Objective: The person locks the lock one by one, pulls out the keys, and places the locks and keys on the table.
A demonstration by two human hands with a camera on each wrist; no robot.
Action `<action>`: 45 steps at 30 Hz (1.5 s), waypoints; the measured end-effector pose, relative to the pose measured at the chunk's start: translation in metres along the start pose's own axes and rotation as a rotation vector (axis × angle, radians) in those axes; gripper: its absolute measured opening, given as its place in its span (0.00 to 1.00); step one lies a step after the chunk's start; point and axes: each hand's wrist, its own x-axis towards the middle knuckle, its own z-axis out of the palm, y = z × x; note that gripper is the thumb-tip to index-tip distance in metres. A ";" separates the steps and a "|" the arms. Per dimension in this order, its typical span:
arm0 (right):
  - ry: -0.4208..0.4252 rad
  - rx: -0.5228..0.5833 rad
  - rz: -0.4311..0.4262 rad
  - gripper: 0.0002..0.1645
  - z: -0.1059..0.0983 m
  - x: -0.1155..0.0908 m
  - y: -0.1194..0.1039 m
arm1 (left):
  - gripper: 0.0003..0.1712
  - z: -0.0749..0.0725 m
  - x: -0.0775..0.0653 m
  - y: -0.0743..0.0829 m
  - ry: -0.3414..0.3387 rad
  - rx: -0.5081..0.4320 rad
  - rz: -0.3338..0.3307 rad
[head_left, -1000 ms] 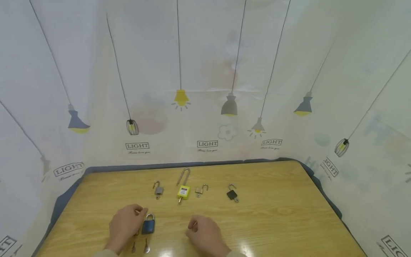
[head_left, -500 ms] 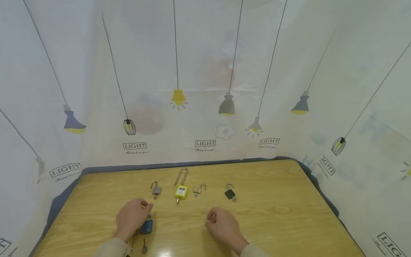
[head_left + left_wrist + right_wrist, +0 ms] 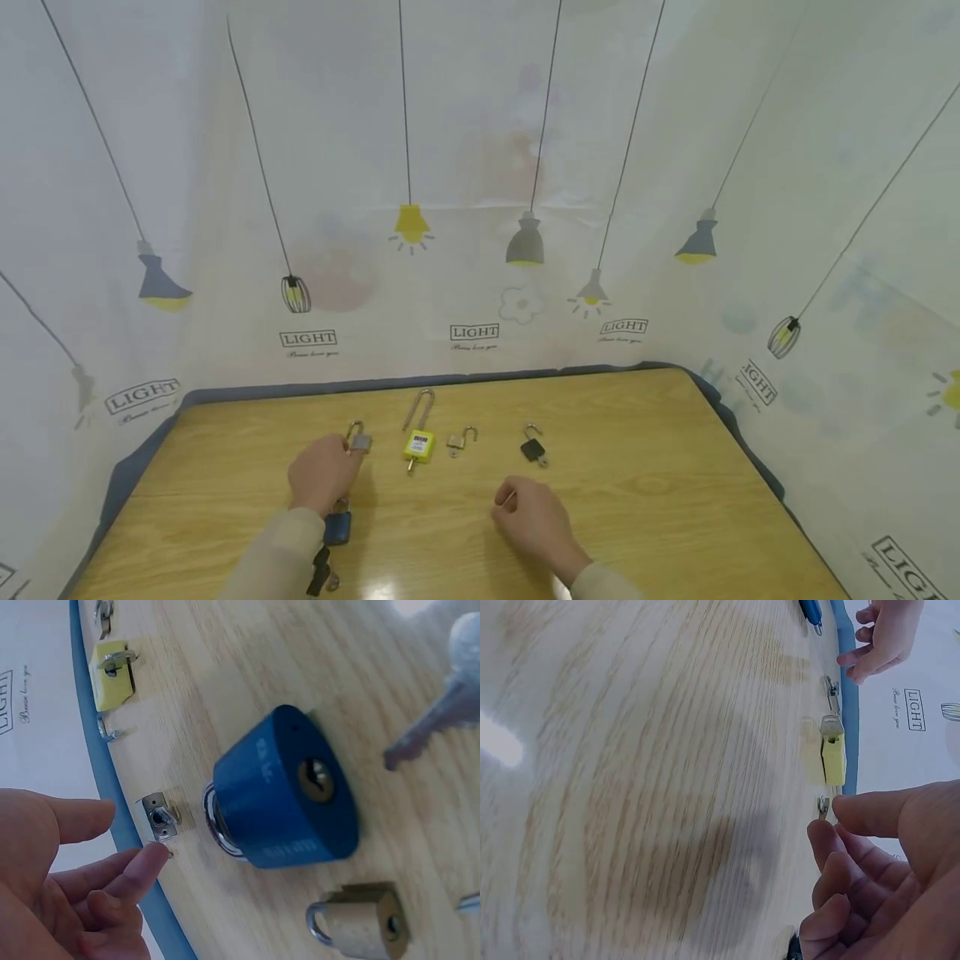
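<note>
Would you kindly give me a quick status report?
Left hand beside silver padlock, contact unclear. Padlock unlocked, key inserted. Right hand apparently empty. Blue padlock close, seemingly not blocking.

In the head view, the left hand (image 3: 322, 473) covers the silver padlock's (image 3: 362, 442) lower end, the left sleeve (image 3: 273, 552) hides the nearer brass padlock (image 3: 360, 926), and the yellow padlock's (image 3: 417, 457) label is illegibly small. The left wrist view crops a key (image 3: 453, 690).
</note>
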 end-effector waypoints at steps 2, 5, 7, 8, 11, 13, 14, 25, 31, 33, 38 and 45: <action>-0.004 0.000 0.001 0.05 0.000 0.000 0.001 | 0.20 0.002 0.004 0.001 0.013 0.004 0.000; -0.005 -0.003 -0.001 0.05 -0.001 0.000 0.003 | 0.22 0.005 0.008 0.002 0.030 0.008 0.001; -0.001 -0.006 -0.002 0.05 -0.001 0.000 0.004 | 0.23 0.007 0.010 0.003 0.037 0.007 0.005; 0.002 -0.006 -0.001 0.05 -0.002 0.000 0.004 | 0.24 0.008 0.011 0.003 0.038 0.007 0.005; 0.002 -0.008 0.003 0.05 -0.002 0.000 0.004 | 0.24 0.011 0.014 0.005 0.037 0.007 -0.006; -0.006 -0.002 0.008 0.05 -0.003 -0.001 0.003 | 0.23 0.013 0.016 0.006 0.035 0.006 -0.022; -0.010 0.001 0.011 0.05 -0.003 -0.001 0.002 | 0.23 0.014 0.017 0.007 0.034 0.010 -0.030; -0.012 0.007 0.040 0.06 -0.001 -0.001 0.001 | 0.25 0.019 0.019 0.009 0.074 0.055 -0.076; -0.013 0.010 0.050 0.06 0.000 -0.002 0.003 | 0.27 0.022 0.019 0.009 0.078 0.037 -0.077; -0.014 0.012 0.052 0.06 0.000 -0.002 0.003 | 0.26 0.023 0.020 0.010 0.079 0.030 -0.075; -0.015 0.019 0.053 0.06 -0.001 -0.003 0.003 | 0.26 0.025 0.021 0.011 0.093 0.017 -0.059; -0.016 0.024 0.054 0.06 -0.003 -0.004 0.003 | 0.24 0.023 0.020 0.014 0.090 0.037 -0.043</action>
